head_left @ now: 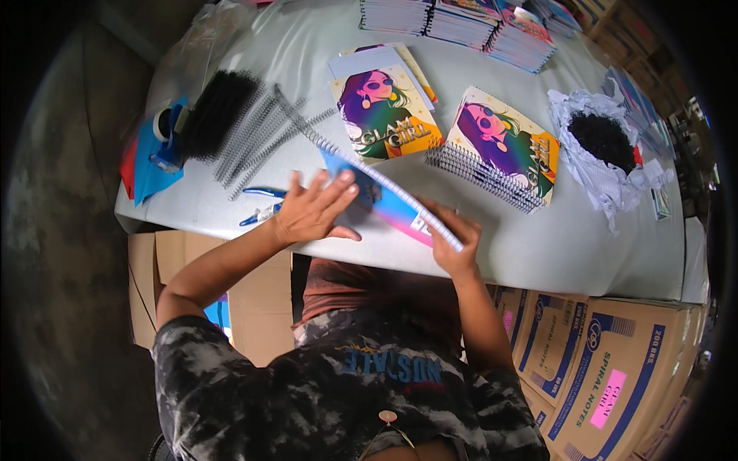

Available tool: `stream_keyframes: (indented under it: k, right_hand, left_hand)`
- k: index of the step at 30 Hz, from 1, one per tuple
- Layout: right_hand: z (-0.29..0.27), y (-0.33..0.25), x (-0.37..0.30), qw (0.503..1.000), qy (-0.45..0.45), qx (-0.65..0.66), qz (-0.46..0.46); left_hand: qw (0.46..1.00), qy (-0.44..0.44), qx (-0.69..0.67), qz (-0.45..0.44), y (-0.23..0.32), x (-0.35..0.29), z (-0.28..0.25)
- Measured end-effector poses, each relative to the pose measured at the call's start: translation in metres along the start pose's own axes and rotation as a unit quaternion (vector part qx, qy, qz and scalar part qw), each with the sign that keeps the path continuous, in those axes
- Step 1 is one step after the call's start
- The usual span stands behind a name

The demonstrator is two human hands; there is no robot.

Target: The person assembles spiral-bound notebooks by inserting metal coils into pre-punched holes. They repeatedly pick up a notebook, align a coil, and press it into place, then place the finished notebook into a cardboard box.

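A notebook [377, 196] with a blue and pink cover is tilted above the table's near side, its white punched edge uppermost. My right hand [455, 238] grips its near right end. My left hand [315, 209] is open, fingers spread, beside the cover; whether it touches is unclear. A long wire coil [304, 127] runs in line with the punched edge, from the notebook's far left end toward the loose coils. Under my left wrist lies a blue-handled tool [260, 217], partly hidden, perhaps pliers or cutters.
Loose grey coils [250, 146] and a black bristly bundle [224, 107] lie left, by a tape dispenser [163, 142]. Illustrated notebooks form two piles, one centre [384, 115], one spiral-bound right [500, 146]. Crumpled paper [584, 173] holds black coil scraps. Cartons [592, 369] stand below right.
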State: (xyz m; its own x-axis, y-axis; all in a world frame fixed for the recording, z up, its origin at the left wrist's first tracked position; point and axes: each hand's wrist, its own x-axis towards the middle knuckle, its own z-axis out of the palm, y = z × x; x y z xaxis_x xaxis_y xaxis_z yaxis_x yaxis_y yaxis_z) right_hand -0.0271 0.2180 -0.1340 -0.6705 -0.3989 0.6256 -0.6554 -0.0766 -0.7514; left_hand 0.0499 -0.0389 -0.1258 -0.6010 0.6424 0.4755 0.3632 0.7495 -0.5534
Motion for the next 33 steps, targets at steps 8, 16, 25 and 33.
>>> stream_keyframes:
  k: [8, 16, 25, 33]
  right_hand:
    - [0.004, -0.003, 0.002, 0.996, -0.027, -0.048, -0.072]
    - [0.007, -0.01, 0.009, 0.994, -0.032, -0.043, -0.096]
    - [0.012, -0.01, 0.009, 0.993, -0.029, -0.035, -0.105]
    - [0.014, -0.007, 0.007, 0.996, -0.042, -0.016, -0.076]
  left_hand:
    - [0.992, -0.004, -0.113, -0.062, 0.025, -0.043, 0.018]
    - [0.978, 0.012, -0.205, -0.028, 0.018, -0.002, -0.003]
    - [0.973, 0.128, -0.19, -0.033, 0.029, 0.008, 0.0]
    - [0.953, 0.116, -0.264, -0.095, 0.039, 0.015, -0.002]
